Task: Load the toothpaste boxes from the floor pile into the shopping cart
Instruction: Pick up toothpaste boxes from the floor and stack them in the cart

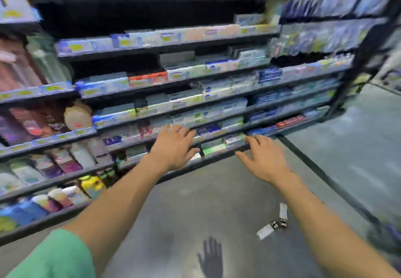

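Two white toothpaste boxes lie on the grey floor at lower right: one [283, 211] points away from me, the other [267, 230] lies slanted just below it. My left hand [173, 147] and my right hand [263, 158] are both stretched forward with fingers spread, holding nothing. They hover in front of the low store shelves, well above and beyond the two boxes. No shopping cart can be clearly made out; a dark blurred shape [386, 236] sits at the far right edge.
Dark store shelving [195, 108] packed with toothpaste boxes and bottles fills the left and back. Its bottom shelf edge [195, 165] runs just under my hands. Grey floor [217, 191] with a dark stripe [325, 180] stretches to the right. The frame is motion-blurred.
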`<state>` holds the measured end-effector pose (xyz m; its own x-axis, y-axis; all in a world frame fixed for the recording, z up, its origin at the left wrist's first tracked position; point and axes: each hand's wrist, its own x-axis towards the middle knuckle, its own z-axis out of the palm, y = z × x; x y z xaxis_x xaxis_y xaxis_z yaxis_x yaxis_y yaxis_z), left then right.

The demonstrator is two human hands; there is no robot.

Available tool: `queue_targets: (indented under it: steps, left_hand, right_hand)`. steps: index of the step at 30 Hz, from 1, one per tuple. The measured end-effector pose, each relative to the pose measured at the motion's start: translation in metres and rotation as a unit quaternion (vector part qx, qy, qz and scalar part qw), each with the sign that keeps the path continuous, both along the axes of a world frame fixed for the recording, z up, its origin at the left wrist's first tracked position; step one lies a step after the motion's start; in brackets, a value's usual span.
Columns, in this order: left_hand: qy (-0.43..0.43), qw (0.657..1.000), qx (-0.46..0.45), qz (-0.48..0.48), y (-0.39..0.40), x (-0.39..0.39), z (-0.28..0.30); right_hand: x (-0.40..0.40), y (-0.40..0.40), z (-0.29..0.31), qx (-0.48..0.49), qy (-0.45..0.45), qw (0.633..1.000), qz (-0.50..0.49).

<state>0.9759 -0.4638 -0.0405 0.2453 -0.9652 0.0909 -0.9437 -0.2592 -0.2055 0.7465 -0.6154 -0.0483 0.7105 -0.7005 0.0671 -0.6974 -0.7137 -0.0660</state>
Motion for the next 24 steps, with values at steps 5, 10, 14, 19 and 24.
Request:
queue_targets:
  steps: [5, 10, 14, 19, 24]
  left_hand:
    - [0.012, 0.994, 0.014, -0.104, -0.094, -0.051, -0.011]
    - [0.021, 0.983, 0.030, -0.178, -0.189, -0.090, -0.030]
    - [0.038, 0.968, 0.062, -0.239, -0.263, -0.120, -0.049]
    - [0.043, 0.952, 0.079, -0.293, -0.329, -0.162, -0.067]
    - [0.046, 0.940, 0.106, -0.322, -0.376, -0.200, -0.092]
  right_hand:
    - [-0.087, -0.042, -0.009, 0.017, 0.027, 0.993, -0.117]
    - [-0.152, -0.078, -0.018, 0.007, 0.038, 0.974, -0.223]
    - [-0.189, -0.102, -0.021, 0.021, 0.056, 0.953, -0.296]
    - [-0.221, -0.125, -0.037, 0.035, 0.051, 0.928, -0.368]
    - [-0.250, -0.155, -0.062, 0.060, 0.055, 0.914, -0.398]
